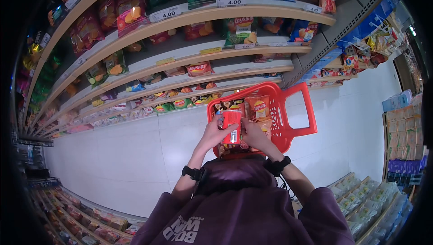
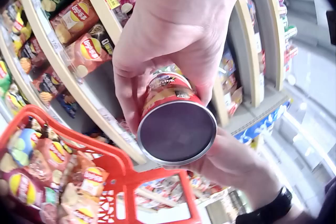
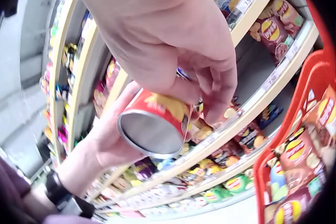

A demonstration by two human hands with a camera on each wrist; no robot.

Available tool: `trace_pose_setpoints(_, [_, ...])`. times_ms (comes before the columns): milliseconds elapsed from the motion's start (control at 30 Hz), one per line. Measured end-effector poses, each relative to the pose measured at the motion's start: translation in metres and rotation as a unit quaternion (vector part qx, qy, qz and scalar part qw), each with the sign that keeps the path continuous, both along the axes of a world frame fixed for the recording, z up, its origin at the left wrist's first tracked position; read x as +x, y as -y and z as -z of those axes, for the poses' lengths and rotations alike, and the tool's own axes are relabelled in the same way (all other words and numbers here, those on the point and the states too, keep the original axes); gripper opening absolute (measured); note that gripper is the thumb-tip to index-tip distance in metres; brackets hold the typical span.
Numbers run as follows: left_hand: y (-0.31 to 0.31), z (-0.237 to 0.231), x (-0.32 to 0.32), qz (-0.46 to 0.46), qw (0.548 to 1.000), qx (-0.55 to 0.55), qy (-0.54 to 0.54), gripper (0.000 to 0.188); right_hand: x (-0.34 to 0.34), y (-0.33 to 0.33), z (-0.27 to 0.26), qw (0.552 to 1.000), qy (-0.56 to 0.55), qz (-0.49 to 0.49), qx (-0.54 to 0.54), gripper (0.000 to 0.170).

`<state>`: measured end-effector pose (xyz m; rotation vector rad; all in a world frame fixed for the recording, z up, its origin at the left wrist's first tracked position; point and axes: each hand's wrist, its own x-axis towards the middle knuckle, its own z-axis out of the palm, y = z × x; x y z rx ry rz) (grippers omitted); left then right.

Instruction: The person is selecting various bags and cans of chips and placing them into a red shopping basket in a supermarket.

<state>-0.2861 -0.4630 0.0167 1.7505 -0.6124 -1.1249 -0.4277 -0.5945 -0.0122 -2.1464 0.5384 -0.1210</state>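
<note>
A short red chip can [image 1: 232, 117] with a metal-rimmed end [image 2: 177, 133] is held in front of the chest, above the red shopping basket [image 1: 295, 132]. My left hand [image 1: 214, 134] grips it from the left, thumb across its side. On the other side my right hand [image 1: 254, 136] holds it too, with bent fingers [image 3: 218, 77] close against the can in the right wrist view. A picture of chips shows on the can's side. Beneath, the basket holds several bags of chips [image 1: 259, 108], partly hidden by the hands and can.
Curved shelves [image 1: 252, 11] of bagged chips with price tags run along the front and left. A pale tiled floor [image 1: 122, 154] lies below. More packaged goods stand on a rack [image 1: 361, 200] at the lower right and on shelves [image 1: 85, 213] at the lower left.
</note>
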Motion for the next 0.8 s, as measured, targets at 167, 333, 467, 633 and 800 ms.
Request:
trace_pose_setpoints(167, [-0.024,0.054,-0.013,0.101,0.960,0.201,0.168,0.086,-0.004,-0.012,0.027,0.863,-0.181,-0.078,0.465,0.078])
trace_pose_setpoints(333, [-0.058,0.091,-0.028,0.051,0.983,0.176,0.021,0.061,-0.007,-0.025,0.049,0.823,-0.243,-0.132,0.496,0.087])
trace_pose_setpoints(467, [-0.080,0.139,-0.031,0.075,0.969,0.234,-0.015,0.057,-0.021,-0.045,0.108,0.888,-0.151,-0.088,0.425,0.096])
trace_pose_setpoints(633, [-0.077,0.163,-0.043,0.110,0.968,0.221,0.049,0.053,-0.028,-0.055,0.143,0.873,-0.327,-0.010,0.362,0.109])
trace_pose_setpoints(800, [-0.053,0.159,-0.048,0.122,0.975,0.174,0.059,0.038,-0.043,-0.055,0.178,0.875,-0.291,0.055,0.383,0.104])
